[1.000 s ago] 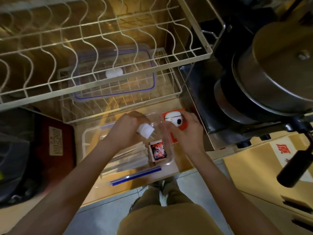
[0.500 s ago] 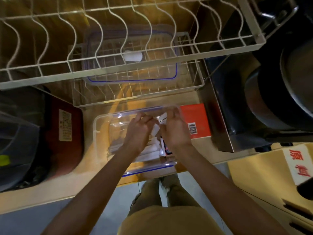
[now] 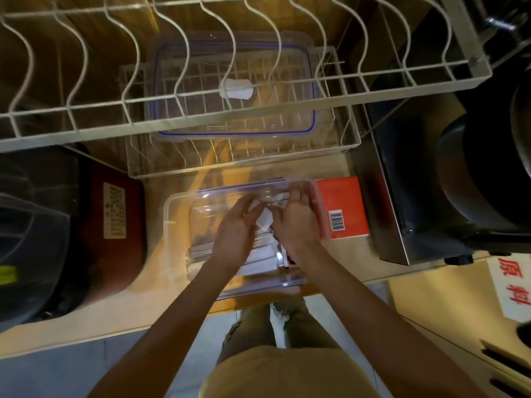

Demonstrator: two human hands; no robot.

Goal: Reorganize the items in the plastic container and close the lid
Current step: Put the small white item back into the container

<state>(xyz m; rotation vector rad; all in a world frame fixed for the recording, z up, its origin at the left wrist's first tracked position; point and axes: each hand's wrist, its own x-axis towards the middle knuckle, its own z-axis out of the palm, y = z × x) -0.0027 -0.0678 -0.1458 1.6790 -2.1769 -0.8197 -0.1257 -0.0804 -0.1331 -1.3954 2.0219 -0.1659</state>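
Container (image 3: 178,222) sits at the counter's (image 3: 94,317) near edge, open top, both hands down inside it. Left hand (image 3: 234,228) is over the middle of the container, fingers (image 3: 247,206) curled on a small white piece (image 3: 265,218); right hand (image 3: 297,221) is touching it from the right, its fingers pinching the same piece or something just beside it, can't tell which through the blur. So both hands grasping, nothing released. Change vs a second ago: the right hand had a small white item with an orange box behind it at the container's right rim; now that hand is inside the container and the orange box (image 3: 344,206) lies flat just right of it, barcode up, outside. White sticks or packets (image 3: 258,258) lie under the wrists, near wall of the container; a dark printed packet (image 3: 290,258) is wedged at its near-right corner. My read: still the sorting step, the white item is being placed in, the box may still need to go in or stay out. Beyond the container, on the lower wire rack (image 3: 349,145), the lid (image 3: 235,110) lies flat with its blue seal, well apart from the container, partly behind the upper rack (image 3: 184,124). Lid untouched, so closing not started; next it needs a free hand to reach under that upper rack.
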